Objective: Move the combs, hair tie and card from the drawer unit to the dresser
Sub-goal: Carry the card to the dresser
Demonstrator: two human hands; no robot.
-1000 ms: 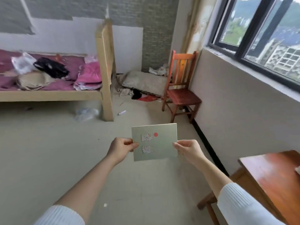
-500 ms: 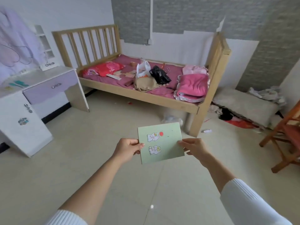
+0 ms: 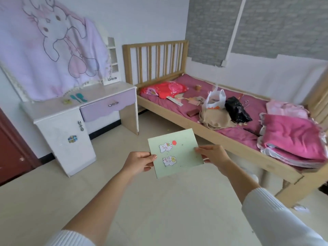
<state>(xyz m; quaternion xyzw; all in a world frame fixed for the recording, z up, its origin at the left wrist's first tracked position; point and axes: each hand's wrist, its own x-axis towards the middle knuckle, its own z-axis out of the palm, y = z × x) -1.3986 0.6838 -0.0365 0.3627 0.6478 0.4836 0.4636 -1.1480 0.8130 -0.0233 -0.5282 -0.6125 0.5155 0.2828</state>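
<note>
I hold a pale green card (image 3: pixel 179 153) with two cartoon stickers and a red dot out in front of me over the floor. My left hand (image 3: pixel 140 162) pinches its left edge and my right hand (image 3: pixel 212 155) pinches its right edge. Ahead on the left stands the white and lilac dresser (image 3: pixel 113 89). On its top lie two teal combs (image 3: pixel 80 97) side by side, with a small yellowish hair tie (image 3: pixel 67 101) just left of them. The drawer unit is out of view.
A wooden bed (image 3: pixel 204 128) with pink bedding, bags and folded quilts fills the right side. A lilac rabbit cloth (image 3: pixel 53 47) drapes over the dresser's mirror. A dark red door (image 3: pixel 10 153) is at the far left. Bare tiled floor lies between me and the dresser.
My view has swung left, from the window and chair across the bed to the dresser, which is now closer. The card stays held in both hands.
</note>
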